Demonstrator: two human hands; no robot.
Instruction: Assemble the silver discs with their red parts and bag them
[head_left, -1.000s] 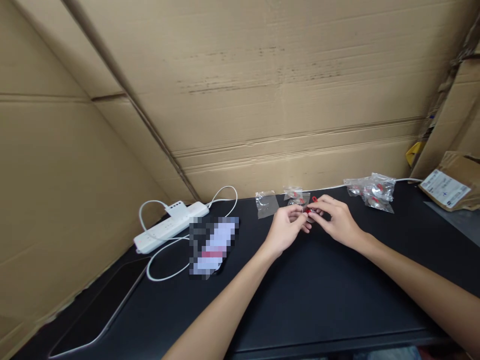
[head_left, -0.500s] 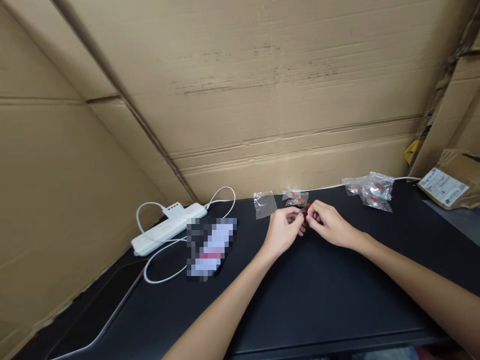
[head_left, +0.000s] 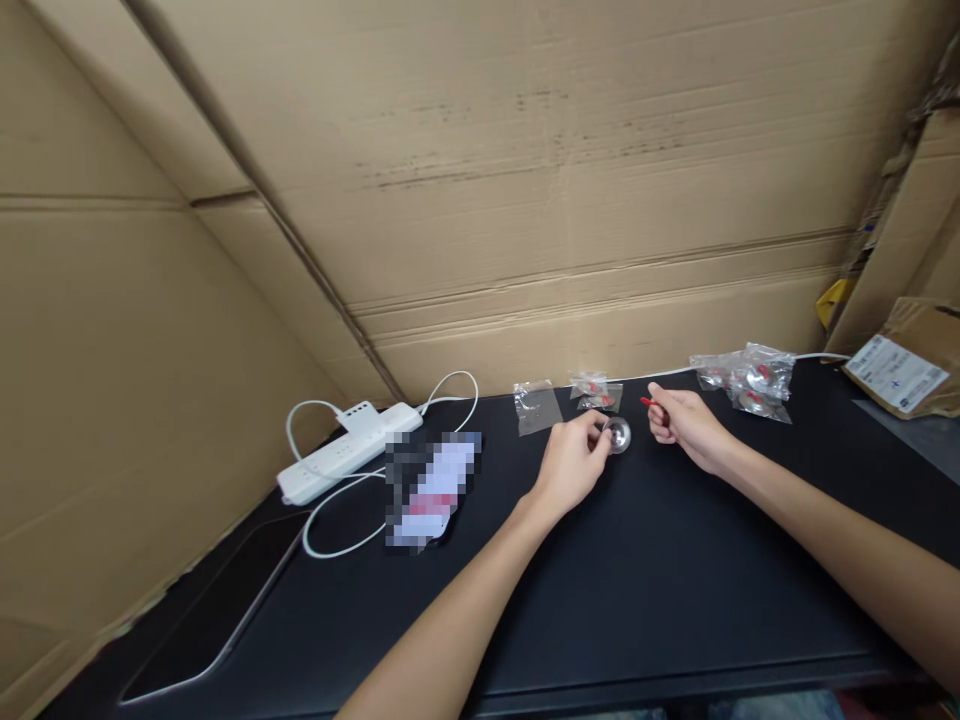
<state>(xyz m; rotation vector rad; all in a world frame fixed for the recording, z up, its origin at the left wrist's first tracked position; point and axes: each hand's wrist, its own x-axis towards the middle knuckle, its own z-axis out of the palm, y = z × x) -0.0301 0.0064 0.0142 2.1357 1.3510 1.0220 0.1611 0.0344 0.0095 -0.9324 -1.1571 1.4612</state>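
In the head view, my left hand pinches a clear, shiny round suction cup by its left edge, just above the black tabletop. To the right, my right hand is closed on a small red piece; its tip pokes out between thumb and finger, and the rest is hidden. A gap separates the two hands. Behind my left hand lie small clear bags with red and clear parts inside. A flat clear bag is left of them.
More bagged parts lie at the back right, beside a cardboard package with a white label. On the left are a white power strip with cables, a blurred phone and a dark flat panel. Cardboard walls enclose the back and left.
My hands have moved apart, the right one going right with the red piece. The suction cup now shows in my left hand. The view has shifted slightly.
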